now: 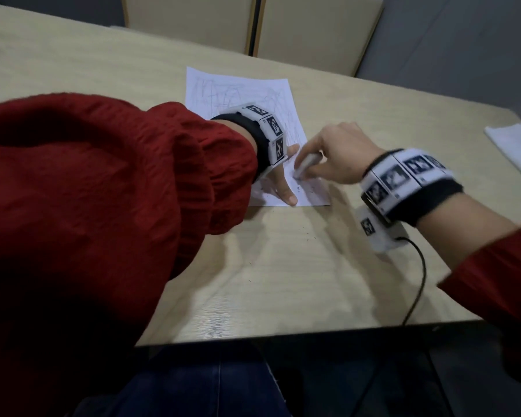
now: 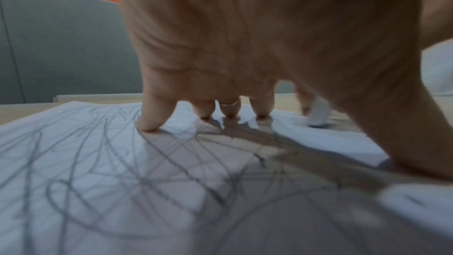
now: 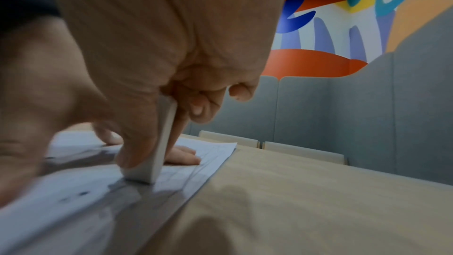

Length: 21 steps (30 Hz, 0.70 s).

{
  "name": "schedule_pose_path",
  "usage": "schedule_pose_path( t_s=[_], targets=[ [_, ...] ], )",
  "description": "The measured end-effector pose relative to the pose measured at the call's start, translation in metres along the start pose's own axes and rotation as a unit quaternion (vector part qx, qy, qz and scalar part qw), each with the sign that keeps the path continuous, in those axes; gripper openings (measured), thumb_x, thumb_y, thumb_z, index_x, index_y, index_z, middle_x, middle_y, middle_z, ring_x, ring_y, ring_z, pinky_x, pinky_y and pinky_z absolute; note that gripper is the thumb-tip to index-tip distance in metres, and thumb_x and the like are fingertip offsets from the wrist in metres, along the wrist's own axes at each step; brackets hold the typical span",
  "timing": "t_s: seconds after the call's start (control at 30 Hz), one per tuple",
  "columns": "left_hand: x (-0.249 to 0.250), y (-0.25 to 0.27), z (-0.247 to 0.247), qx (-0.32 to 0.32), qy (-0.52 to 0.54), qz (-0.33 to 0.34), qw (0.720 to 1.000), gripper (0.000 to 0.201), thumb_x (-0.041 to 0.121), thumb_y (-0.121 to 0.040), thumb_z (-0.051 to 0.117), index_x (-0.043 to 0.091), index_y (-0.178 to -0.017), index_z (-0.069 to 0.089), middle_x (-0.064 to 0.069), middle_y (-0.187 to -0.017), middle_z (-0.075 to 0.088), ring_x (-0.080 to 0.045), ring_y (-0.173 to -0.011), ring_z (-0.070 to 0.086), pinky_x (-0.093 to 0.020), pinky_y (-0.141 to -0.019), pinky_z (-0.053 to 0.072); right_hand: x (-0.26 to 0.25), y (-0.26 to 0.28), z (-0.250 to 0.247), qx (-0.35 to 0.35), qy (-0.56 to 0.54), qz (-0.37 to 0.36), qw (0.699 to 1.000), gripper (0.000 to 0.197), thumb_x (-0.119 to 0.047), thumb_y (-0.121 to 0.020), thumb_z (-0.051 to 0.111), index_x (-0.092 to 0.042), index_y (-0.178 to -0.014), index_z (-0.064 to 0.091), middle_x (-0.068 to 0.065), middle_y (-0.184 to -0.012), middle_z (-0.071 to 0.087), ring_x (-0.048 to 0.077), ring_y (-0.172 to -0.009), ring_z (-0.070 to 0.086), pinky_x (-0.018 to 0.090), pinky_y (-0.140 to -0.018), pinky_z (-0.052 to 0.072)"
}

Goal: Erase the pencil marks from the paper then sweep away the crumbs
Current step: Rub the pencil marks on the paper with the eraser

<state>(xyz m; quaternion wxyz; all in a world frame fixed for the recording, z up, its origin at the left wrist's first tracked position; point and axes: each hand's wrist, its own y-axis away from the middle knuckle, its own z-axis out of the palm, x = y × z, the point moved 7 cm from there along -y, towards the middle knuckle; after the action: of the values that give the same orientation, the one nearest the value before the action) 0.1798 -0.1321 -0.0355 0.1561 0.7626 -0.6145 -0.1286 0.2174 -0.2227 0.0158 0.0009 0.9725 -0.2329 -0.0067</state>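
A white sheet of paper (image 1: pixel 238 91) covered in grey pencil scribbles (image 2: pixel 122 172) lies on the wooden table. My left hand (image 1: pixel 283 179) presses flat on the sheet's near part, fingers spread and straight (image 2: pixel 149 119). My right hand (image 1: pixel 334 158) pinches a white eraser (image 1: pixel 306 164) between thumb and fingers. The eraser's lower end (image 3: pixel 147 174) touches the paper just right of the left hand. Dark eraser crumbs (image 1: pixel 298 189) dot the sheet's near right corner, and a few lie on the table (image 1: pixel 307 234) in front of it.
A second white sheet or cloth (image 1: pixel 518 145) lies at the table's right edge. Two beige chair backs (image 1: pixel 253 22) stand behind the far side. A black cable (image 1: pixel 418 275) runs from my right wrist over the table's near edge.
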Motion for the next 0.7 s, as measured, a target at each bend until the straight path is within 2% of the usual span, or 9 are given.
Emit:
schedule_pose_path(
  t_s=[0.07, 0.23, 0.33, 0.4, 0.47, 0.53, 0.6, 0.63, 0.7],
  targets=[
    [-0.001, 0.001, 0.001, 0.008, -0.002, -0.006, 1.0, 0.134, 0.093, -0.039, 0.062, 0.043, -0.152, 0.011, -0.011, -0.163, 0.004, -0.037, -0.147, 0.012, -0.058, -0.116, 0.014, -0.002, 0.02, 0.004, -0.021, 0.013, -0.029, 0.999, 0.016, -0.027, -0.078, 0.069, -0.039, -0.087, 0.074, -0.02, -0.058, 0.055, 0.008, -0.06, 0.044, 0.025, -0.077, 0.025],
    [0.0, 0.002, 0.0, -0.009, -0.009, -0.003, 1.0, 0.142, 0.095, -0.029, 0.059, 0.041, -0.153, 0.012, -0.008, -0.163, 0.005, -0.035, -0.147, 0.012, -0.057, -0.116, 0.015, -0.005, 0.016, -0.003, -0.03, 0.003, -0.034, 0.999, 0.013, -0.033, -0.078, 0.07, -0.041, -0.088, 0.073, -0.017, -0.062, 0.059, 0.008, -0.063, 0.046, 0.029, -0.079, 0.028],
    [0.0, 0.002, 0.001, -0.018, -0.015, -0.007, 1.0, 0.138, 0.095, -0.027, 0.06, 0.036, -0.148, 0.034, -0.007, -0.159, 0.025, -0.032, -0.143, 0.028, -0.051, -0.113, 0.025, -0.008, -0.01, -0.007, 0.014, -0.011, -0.013, 1.0, 0.017, -0.035, -0.077, 0.073, -0.039, -0.094, 0.074, -0.013, -0.073, 0.066, 0.014, -0.074, 0.048, 0.031, -0.085, 0.034],
    [-0.001, 0.001, -0.001, -0.014, -0.008, -0.017, 1.0, 0.141, 0.097, -0.02, 0.058, 0.036, -0.146, 0.038, -0.006, -0.157, 0.029, -0.031, -0.142, 0.03, -0.049, -0.112, 0.025, -0.007, -0.012, -0.002, -0.008, -0.027, -0.01, 1.0, 0.019, -0.035, -0.074, 0.076, -0.039, -0.093, 0.074, -0.017, -0.067, 0.062, 0.01, -0.07, 0.046, 0.031, -0.086, 0.036],
    [0.001, 0.0, 0.004, -0.019, 0.026, -0.007, 0.999, 0.137, 0.094, -0.03, 0.062, 0.04, -0.151, 0.026, -0.005, -0.161, 0.018, -0.03, -0.146, 0.02, -0.047, -0.115, 0.017, -0.003, 0.002, 0.003, -0.051, -0.033, -0.015, 0.998, 0.018, -0.034, -0.073, 0.077, -0.04, -0.09, 0.074, -0.021, -0.057, 0.059, 0.006, -0.065, 0.046, 0.029, -0.082, 0.033],
    [0.004, -0.003, 0.017, -0.048, 0.086, 0.008, 0.995, 0.128, 0.075, -0.053, 0.073, 0.032, -0.155, 0.01, -0.008, -0.163, 0.004, -0.03, -0.149, 0.005, -0.046, -0.117, 0.008, 0.0, 0.018, 0.008, -0.091, -0.031, -0.027, 0.995, 0.015, -0.034, -0.074, 0.075, -0.039, -0.088, 0.073, -0.019, -0.059, 0.059, 0.001, -0.064, 0.047, 0.027, -0.079, 0.03],
    [0.005, -0.004, 0.022, -0.05, 0.099, 0.014, 0.994, 0.134, 0.075, -0.046, 0.075, 0.032, -0.155, 0.008, -0.011, -0.163, 0.0, -0.032, -0.149, 0.0, -0.048, -0.118, 0.004, -0.002, 0.021, 0.007, -0.098, -0.021, -0.036, 0.994, 0.013, -0.037, -0.075, 0.075, -0.04, -0.088, 0.073, -0.018, -0.065, 0.061, 0.001, -0.066, 0.047, 0.028, -0.08, 0.031],
    [0.004, -0.004, 0.019, -0.04, 0.074, 0.011, 0.996, 0.136, 0.082, -0.042, 0.071, 0.036, -0.155, 0.011, -0.009, -0.163, 0.002, -0.032, -0.149, 0.004, -0.05, -0.117, 0.005, -0.004, 0.015, 0.004, -0.08, -0.011, -0.038, 0.996, 0.013, -0.038, -0.075, 0.074, -0.04, -0.088, 0.073, -0.016, -0.064, 0.06, 0.004, -0.065, 0.047, 0.029, -0.081, 0.03],
    [0.001, -0.003, 0.006, -0.014, 0.022, 0.0, 1.0, 0.138, 0.096, -0.025, 0.061, 0.04, -0.147, 0.033, -0.008, -0.156, 0.031, -0.033, -0.14, 0.031, -0.054, -0.115, 0.024, -0.008, -0.004, -0.004, -0.022, 0.0, -0.026, 0.999, 0.016, -0.039, -0.077, 0.074, -0.038, -0.093, 0.074, -0.015, -0.064, 0.057, 0.01, -0.068, 0.045, 0.03, -0.081, 0.027]
  ],
)
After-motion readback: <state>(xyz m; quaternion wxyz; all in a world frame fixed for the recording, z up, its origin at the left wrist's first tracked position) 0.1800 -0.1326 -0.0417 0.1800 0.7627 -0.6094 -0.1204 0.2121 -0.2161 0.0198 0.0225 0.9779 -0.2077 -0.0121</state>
